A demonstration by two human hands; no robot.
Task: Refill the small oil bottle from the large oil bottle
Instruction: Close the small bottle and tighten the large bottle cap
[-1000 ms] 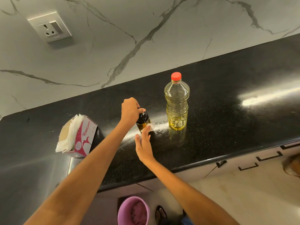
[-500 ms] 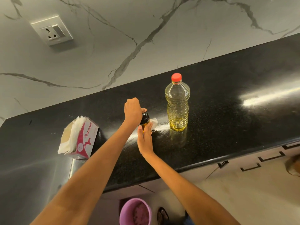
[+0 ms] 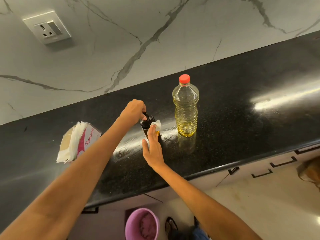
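The small dark oil bottle (image 3: 147,122) stands on the black counter (image 3: 242,118), its lower part showing amber oil. My left hand (image 3: 134,110) grips its black top from above. My right hand (image 3: 152,148) has straight fingers that press a white tissue (image 3: 156,125) against the bottle's right side. The large clear oil bottle (image 3: 185,108) with a red cap stands upright just to the right, about a third full of yellow oil, touched by neither hand.
An opened pink tissue box (image 3: 79,141) lies on the counter at left. Oily smears (image 3: 138,142) shine on the counter around the bottles. A wall socket (image 3: 47,26) sits on the marble backsplash. A purple bucket (image 3: 142,224) stands on the floor below the counter edge.
My right hand has slid the tissue up the small bottle's side. My left hand has stayed on the bottle's top. The large bottle has not moved.
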